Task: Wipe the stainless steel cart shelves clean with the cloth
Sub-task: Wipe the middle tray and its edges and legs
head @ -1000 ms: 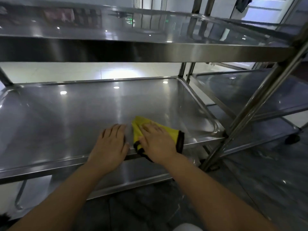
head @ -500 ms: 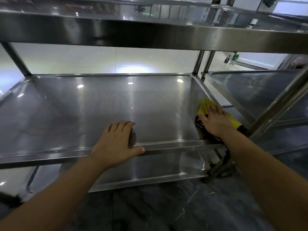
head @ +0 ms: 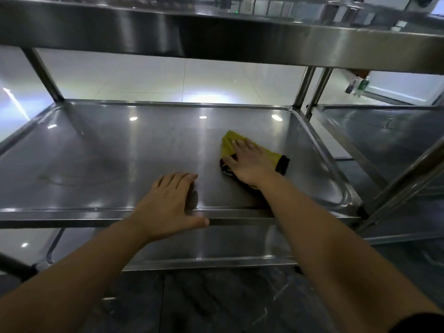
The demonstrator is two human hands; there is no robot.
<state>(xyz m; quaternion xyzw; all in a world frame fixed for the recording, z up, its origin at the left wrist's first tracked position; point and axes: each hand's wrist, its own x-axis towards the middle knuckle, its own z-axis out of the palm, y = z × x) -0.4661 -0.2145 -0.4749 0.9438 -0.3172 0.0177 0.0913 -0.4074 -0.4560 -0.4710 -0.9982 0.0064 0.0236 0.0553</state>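
The stainless steel cart's middle shelf [head: 120, 159] fills the view, shiny, with a raised rim. A yellow cloth with a black edge [head: 274, 156] lies flat on the shelf's right half. My right hand [head: 249, 162] presses on it with straight, spread fingers and covers most of it. My left hand [head: 168, 203] rests flat on the shelf's front rim, fingers on the shelf surface and thumb along the edge. The top shelf [head: 240, 32] hangs just above, and the bottom shelf [head: 216, 246] shows below the front rim.
A second steel cart [head: 384, 140] stands close on the right, its post [head: 408, 179] crossing the view diagonally. Cart uprights [head: 310, 92] rise at the back right and another [head: 43, 75] at the back left. Dark marbled floor lies below me, pale tiles beyond.
My right hand has slid the cloth from the shelf's right front corner leftward and deeper onto the shelf. My left hand has stayed on the front rim. The camera moved closer.
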